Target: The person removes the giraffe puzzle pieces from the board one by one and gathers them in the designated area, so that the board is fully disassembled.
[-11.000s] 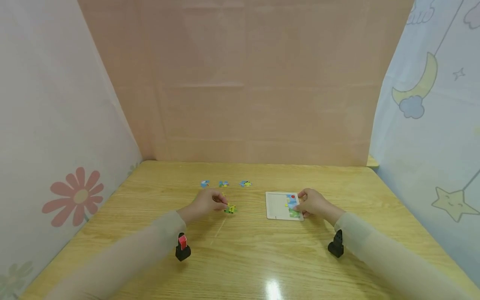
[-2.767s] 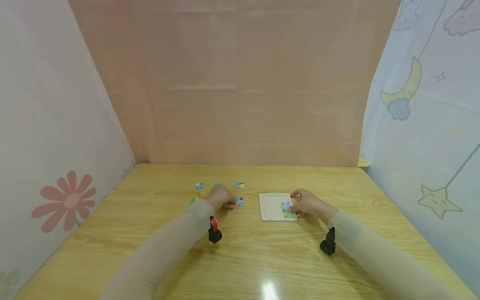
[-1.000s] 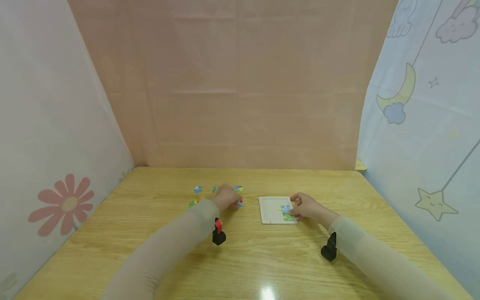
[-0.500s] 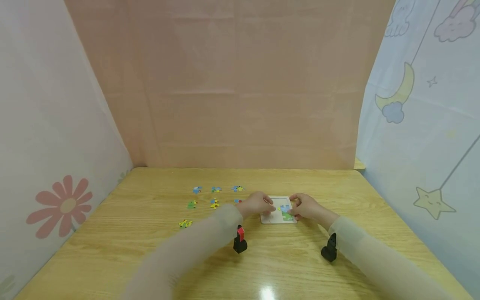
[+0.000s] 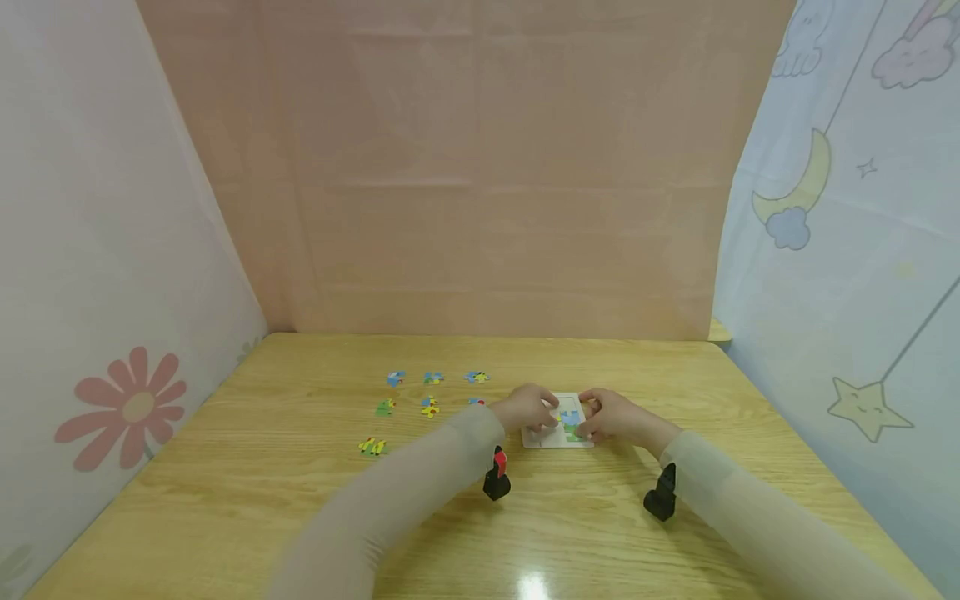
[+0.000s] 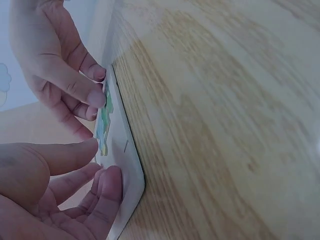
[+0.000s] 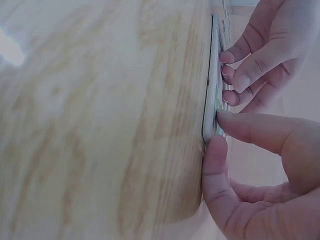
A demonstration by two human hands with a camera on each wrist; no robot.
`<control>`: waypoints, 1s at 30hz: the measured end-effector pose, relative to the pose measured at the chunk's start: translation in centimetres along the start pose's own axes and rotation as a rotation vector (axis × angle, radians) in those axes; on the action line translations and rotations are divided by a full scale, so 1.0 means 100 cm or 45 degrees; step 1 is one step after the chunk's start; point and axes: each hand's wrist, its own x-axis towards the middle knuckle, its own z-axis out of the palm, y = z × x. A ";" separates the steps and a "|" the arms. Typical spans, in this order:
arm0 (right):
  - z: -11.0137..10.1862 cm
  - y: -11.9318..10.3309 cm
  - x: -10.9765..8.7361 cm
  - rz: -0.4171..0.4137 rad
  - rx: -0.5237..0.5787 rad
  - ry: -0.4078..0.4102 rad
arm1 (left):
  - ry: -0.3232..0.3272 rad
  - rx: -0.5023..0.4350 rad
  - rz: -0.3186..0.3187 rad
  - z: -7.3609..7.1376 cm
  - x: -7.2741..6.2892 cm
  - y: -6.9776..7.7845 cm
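A shallow cream puzzle tray (image 5: 532, 441) lies on the table with a blue jigsaw piece (image 5: 570, 416) and a green one at its right side. My right hand (image 5: 611, 414) pinches the tray's right edge, its thumb (image 7: 240, 124) on top by the green piece and a finger at the outer side. My left hand (image 5: 527, 407) hovers low over the left part of the tray. In the left wrist view its fingertips (image 6: 111, 182) are right at the tray's surface, thumb apart, with no piece showing between them.
Several loose jigsaw pieces lie in rows left of the tray, including a blue-yellow piece (image 5: 477, 377), a yellow one (image 5: 430, 407) and a yellow-green one (image 5: 372, 447). A red-dot piece (image 5: 477, 402) sits partly behind my left sleeve. A brown backdrop (image 5: 480, 208) closes off the far edge.
The red-dot piece has gone from the tray to the table. My left hand has let go of it and moved right to the tray; my right hand stays at the tray's edge.
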 end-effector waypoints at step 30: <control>0.002 -0.005 -0.002 -0.015 -0.023 -0.006 | 0.224 -0.243 0.052 0.020 0.011 0.001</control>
